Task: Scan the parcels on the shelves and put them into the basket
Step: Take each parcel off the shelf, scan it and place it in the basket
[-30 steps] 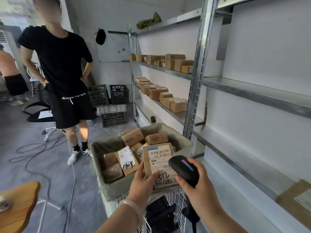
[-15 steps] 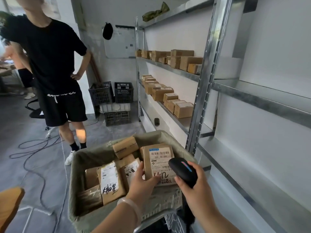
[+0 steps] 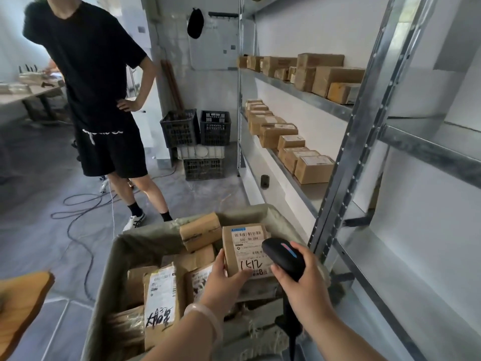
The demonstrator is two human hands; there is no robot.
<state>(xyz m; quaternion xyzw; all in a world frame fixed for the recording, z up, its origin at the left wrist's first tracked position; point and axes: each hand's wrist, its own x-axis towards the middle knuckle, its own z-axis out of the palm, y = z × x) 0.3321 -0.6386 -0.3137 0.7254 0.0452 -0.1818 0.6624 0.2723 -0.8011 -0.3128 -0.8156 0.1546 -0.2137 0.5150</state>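
Observation:
My left hand [image 3: 223,278] grips a brown parcel [image 3: 244,250] by its lower left corner, its white barcode label facing me, above the basket's right side. My right hand [image 3: 303,282] holds a black barcode scanner [image 3: 282,257] just right of the parcel, its head over the label's right edge. The basket [image 3: 130,246], lined with grey-green cloth, holds several brown parcels [image 3: 200,231]. More cardboard parcels [image 3: 313,169] sit in rows on the metal shelves [image 3: 307,99] to the right.
A person in black clothes [image 3: 101,87] stands left of the basket. Cables [image 3: 78,204] trail over the grey floor. Black crates [image 3: 197,128] are stacked by the back wall. A wooden seat edge [image 3: 23,303] shows at lower left. The near shelf's upright [image 3: 348,157] stands beside the basket.
The view has swung left and down, bringing the basket nearer. Both hands keep their hold; the parcel now hangs lower over the basket's right side, with the scanner still beside it.

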